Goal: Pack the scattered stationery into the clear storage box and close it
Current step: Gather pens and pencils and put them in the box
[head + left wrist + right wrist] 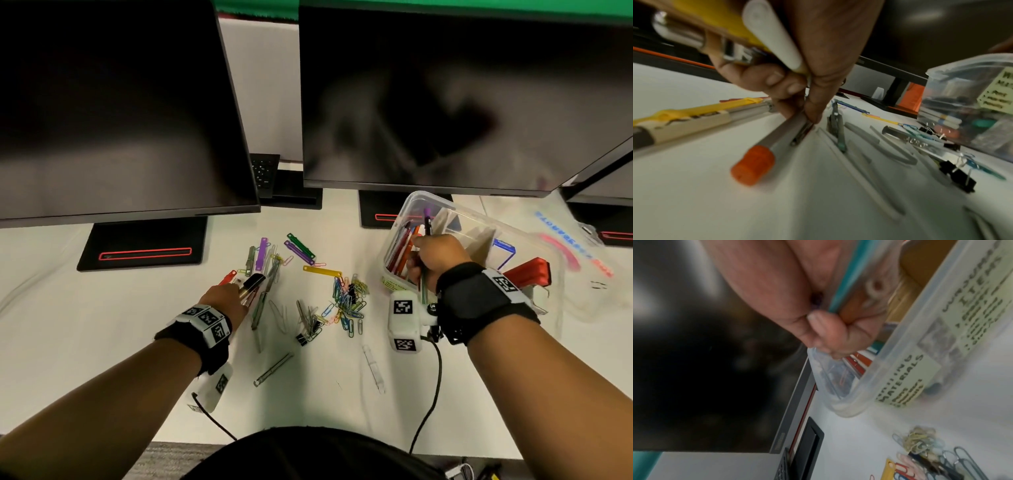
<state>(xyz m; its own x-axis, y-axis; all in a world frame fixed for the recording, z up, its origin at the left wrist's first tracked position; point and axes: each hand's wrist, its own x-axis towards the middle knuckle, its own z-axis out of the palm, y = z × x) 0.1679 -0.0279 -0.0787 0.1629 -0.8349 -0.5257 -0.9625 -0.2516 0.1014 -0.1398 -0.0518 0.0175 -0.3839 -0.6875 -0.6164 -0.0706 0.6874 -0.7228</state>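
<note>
The clear storage box stands open at the right under the right monitor, with pens and cards inside; its labelled wall shows in the right wrist view. My right hand is above the box's near left corner and grips a bundle of pens, one purple-topped. My left hand is low over the scattered stationery and holds several pens; its fingers pinch a grey pen with an orange cap on the desk. Paper clips and coloured file fasteners lie between the hands.
Two dark monitors overhang the back of the white desk, their black stands behind the clutter. A red stapler and the clear lid lie right of the box. Binder clips and wrist-camera cables lie near.
</note>
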